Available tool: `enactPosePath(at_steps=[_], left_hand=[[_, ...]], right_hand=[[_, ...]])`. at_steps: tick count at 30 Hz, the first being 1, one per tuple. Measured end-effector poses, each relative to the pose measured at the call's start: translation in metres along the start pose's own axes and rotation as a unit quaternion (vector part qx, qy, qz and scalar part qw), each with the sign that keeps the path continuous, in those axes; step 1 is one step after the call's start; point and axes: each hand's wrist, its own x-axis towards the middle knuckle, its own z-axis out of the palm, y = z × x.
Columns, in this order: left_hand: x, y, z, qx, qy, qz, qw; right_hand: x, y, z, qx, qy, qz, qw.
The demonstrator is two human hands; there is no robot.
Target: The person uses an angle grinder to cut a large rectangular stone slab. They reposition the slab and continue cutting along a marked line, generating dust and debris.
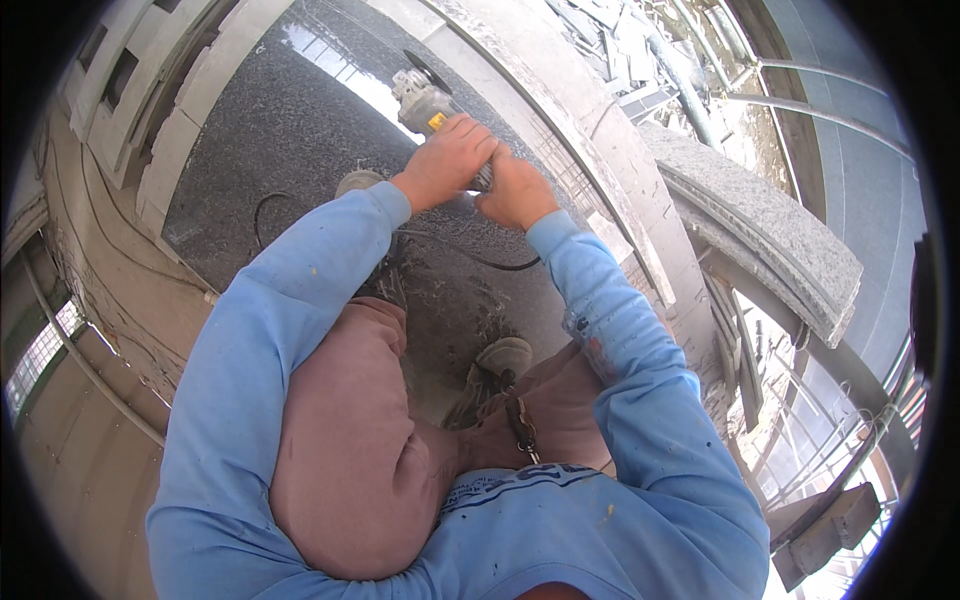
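Observation:
Both my hands are wrapped round an angle grinder [425, 105], with a dark disc [428, 70] at its far end. My left hand [447, 165] grips the body just behind the metal head and a yellow patch. Closer to me, my right hand [516, 189] closes on the rear of the body, touching the left. Under the tool lies a dark speckled stone slab [260, 130], with a bright reflection across its far part. A black cord [470, 252] loops over the slab below my hands. Whether the disc touches the stone I cannot tell.
My bent legs and shoes [503, 357] are on the slab. A pale ledge [600, 150] borders its right side, with a thick grey stone piece [760, 220] beyond. Broken stone strips [620, 50] are heaped at the far right. A wooden pallet-like frame [130, 80] stands far left.

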Motion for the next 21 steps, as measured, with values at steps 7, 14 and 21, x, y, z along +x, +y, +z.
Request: enactPosePath(at_steps=[7, 14, 21], left_hand=[[-0.0009, -0.0085, 0.0003, -0.008, 0.000, -0.002, 1.000], [0.0002, -0.0087, -0.0029, -0.007, -0.010, -0.013, 1.000], [0.0027, -0.0034, -0.0027, -0.008, -0.008, -0.010, 1.000]], right_hand=[[0.0075, -0.0021, 0.0022, -0.013, 0.008, -0.002, 1.000], [0.0081, -0.0059, -0.0026, -0.010, 0.009, -0.006, 1.000], [0.0044, -0.0006, -0.0023, -0.016, 0.012, -0.017, 1.000]])
